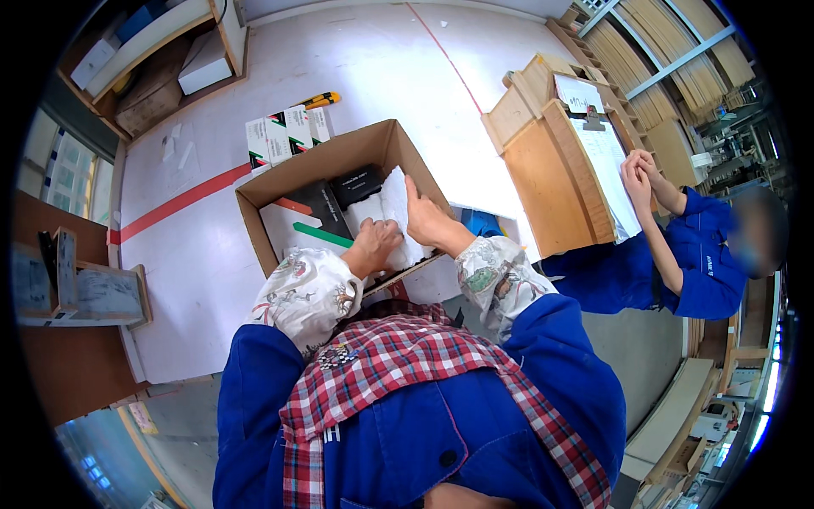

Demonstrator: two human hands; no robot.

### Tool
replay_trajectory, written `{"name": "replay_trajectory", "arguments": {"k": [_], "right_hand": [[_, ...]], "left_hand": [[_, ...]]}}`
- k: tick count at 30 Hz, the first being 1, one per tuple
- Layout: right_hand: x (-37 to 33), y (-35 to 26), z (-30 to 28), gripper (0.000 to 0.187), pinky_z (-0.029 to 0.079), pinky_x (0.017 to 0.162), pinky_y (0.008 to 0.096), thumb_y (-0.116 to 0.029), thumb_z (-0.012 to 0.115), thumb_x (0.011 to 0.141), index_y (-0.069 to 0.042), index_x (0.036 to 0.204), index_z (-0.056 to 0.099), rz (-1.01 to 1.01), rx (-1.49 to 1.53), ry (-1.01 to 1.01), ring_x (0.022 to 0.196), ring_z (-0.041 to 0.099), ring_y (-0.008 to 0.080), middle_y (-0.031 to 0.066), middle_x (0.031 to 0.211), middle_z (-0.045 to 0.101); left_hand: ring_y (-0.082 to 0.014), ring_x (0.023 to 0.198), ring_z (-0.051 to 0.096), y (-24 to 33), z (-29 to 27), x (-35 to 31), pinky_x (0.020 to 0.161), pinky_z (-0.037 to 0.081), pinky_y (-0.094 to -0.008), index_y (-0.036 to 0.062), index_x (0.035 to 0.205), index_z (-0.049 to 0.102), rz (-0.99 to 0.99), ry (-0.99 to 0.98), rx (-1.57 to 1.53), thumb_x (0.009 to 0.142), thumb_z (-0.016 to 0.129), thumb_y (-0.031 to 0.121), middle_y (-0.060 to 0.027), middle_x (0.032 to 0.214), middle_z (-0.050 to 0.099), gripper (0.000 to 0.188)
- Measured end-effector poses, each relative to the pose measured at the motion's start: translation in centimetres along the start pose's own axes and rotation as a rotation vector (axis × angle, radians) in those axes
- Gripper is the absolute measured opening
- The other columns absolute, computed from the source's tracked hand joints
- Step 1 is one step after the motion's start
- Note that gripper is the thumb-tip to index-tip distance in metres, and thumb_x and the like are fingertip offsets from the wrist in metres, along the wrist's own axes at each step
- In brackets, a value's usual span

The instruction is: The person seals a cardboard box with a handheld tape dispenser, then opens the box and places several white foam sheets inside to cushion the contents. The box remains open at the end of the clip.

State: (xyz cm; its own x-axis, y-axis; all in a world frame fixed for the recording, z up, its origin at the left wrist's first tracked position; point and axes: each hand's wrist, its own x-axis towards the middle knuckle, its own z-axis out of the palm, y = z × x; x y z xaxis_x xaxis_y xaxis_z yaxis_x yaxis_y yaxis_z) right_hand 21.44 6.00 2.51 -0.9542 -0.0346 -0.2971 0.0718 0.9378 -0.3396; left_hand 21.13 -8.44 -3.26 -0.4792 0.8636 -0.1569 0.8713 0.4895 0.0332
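Observation:
An open cardboard carton (253, 222) stands on the table in front of me. White padding (392, 197) lies along its right side. My left hand (375, 246) has its fingers bent onto the padding near the carton's front. My right hand (426, 219) lies flat with fingers stretched out along the padding's right side, by the carton wall; some fingertips are hidden. Beside the padding sit a black box (356, 182) and a larger black-and-white box with red and green stripes (309, 219).
Several small white boxes (280, 137) and a yellow utility knife (320, 100) are behind the carton. A wooden stand (543, 182) with a clipboard (598, 144) is at the right, where a person in blue (708, 242) rests their hands. A wooden shelf (161, 64) stands far left.

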Motion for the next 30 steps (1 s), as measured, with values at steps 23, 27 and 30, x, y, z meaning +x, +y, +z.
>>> {"name": "replay_trajectory", "arguments": {"k": [23, 27, 30], "right_hand": [[2.7, 1.4, 2.8, 0.072, 0.051, 0.06, 0.0343, -0.01, 0.06, 0.071, 0.024, 0.122, 0.023, -0.243, -0.663, -0.241, 0.076, 0.064, 0.0264, 0.0226, 0.088, 0.062], [3.1, 0.7, 1.3, 0.076, 0.051, 0.065, 0.0363, -0.004, 0.06, 0.068, 0.029, 0.12, 0.015, -0.192, -0.586, -0.552, 0.082, 0.062, 0.0314, 0.0266, 0.092, 0.06], [3.0, 0.7, 1.1, 0.064, 0.051, 0.067, 0.0373, -0.001, 0.06, 0.065, 0.02, 0.119, 0.034, -0.177, -0.474, -0.55, 0.084, 0.061, 0.0335, 0.0258, 0.09, 0.06]], "left_hand": [[-0.0282, 0.088, 0.057, -1.3, 1.5, 0.3, 0.073, 0.047, -0.04, 0.0036, 0.094, 0.059, -0.119, -0.079, -0.261, 0.066, 0.069, 0.024, -0.0117, 0.101, 0.054, 0.035], [-0.0269, 0.09, 0.057, -1.0, 1.2, 0.4, 0.076, 0.045, -0.0394, 0.0038, 0.09, 0.061, -0.138, 0.036, -0.27, 0.066, 0.068, 0.019, -0.0117, 0.099, 0.055, 0.029], [-0.0288, 0.1, 0.051, -1.4, 1.6, 1.8, 0.084, 0.042, -0.0411, 0.0047, 0.105, 0.054, -0.179, 0.159, -0.247, 0.066, 0.067, 0.022, -0.0128, 0.114, 0.048, 0.045]]}}
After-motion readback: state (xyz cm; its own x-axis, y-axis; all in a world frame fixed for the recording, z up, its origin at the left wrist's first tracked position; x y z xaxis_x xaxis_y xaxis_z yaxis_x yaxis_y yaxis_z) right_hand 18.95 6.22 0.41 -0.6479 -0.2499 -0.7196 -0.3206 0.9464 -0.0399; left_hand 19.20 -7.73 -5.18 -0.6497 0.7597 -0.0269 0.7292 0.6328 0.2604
